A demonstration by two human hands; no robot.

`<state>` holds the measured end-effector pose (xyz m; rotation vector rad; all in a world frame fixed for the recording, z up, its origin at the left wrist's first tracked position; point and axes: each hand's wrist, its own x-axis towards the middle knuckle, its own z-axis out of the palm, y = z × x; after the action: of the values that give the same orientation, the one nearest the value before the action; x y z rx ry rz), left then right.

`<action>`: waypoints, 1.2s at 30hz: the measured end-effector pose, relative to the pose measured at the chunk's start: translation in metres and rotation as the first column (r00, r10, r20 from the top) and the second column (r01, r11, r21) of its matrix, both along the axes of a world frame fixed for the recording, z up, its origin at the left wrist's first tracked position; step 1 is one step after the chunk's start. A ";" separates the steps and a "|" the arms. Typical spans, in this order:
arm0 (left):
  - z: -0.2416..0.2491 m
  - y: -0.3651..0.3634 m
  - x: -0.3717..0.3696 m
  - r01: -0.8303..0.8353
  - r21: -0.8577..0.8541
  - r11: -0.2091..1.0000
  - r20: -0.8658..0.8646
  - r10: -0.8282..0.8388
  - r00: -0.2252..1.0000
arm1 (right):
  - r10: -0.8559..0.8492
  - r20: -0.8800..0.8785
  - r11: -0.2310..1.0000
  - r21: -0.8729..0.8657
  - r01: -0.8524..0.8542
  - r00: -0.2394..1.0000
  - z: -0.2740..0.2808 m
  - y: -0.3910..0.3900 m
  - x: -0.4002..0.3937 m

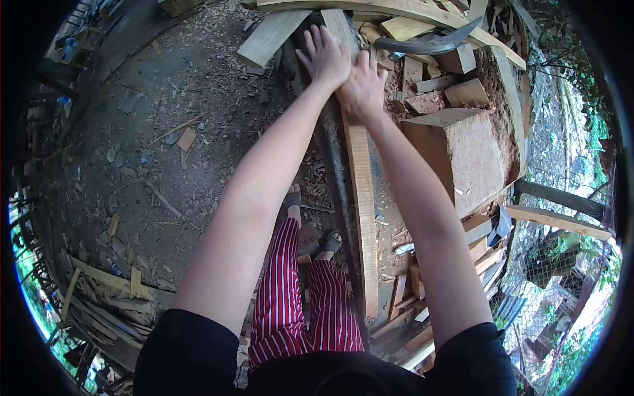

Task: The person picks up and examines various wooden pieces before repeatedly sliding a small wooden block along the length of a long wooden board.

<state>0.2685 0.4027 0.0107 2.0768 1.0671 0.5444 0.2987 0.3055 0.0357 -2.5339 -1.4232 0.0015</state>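
Note:
A long, narrow wooden plank (pixel 360 198) runs lengthwise in front of me, beside a dark beam (pixel 340 191). Both hands are side by side at its far part. My left hand (pixel 325 63) is open, palm down, with fingers spread over the plank's left side and the dark beam. My right hand (pixel 363 86) lies over the plank, its fingers bent down at the right edge; their tips are hard to make out. Just beyond the right hand is a dark, curved metal tool (pixel 432 45) with a pointed blade, apart from the fingers.
A large wooden block (pixel 462 155) stands right of the plank, with several offcuts (pixel 432 86) behind it. A short board (pixel 272 38) juts out at the far left. Shavings cover the ground (pixel 178 119). Stacked wood strips (pixel 112 297) lie lower left.

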 end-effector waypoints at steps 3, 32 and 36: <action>0.002 -0.001 0.000 0.007 -0.062 0.998 -0.044 -0.009 0.999 | -0.041 -0.032 0.999 0.002 0.041 0.999 -0.001 -0.001 -0.006; -0.008 -0.151 -0.101 0.092 0.036 0.995 0.112 -0.096 0.989 | 0.001 -0.099 1.000 -0.025 -0.003 0.995 0.006 -0.143 -0.089; -0.007 -0.052 -0.024 0.023 -0.055 0.998 0.042 -0.021 0.999 | -0.013 0.040 0.999 0.032 0.012 0.999 0.000 -0.048 -0.026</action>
<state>0.2443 0.3509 0.0041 2.0182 1.0229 0.5391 0.2725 0.2574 0.0358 -2.5303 -1.4109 -0.0746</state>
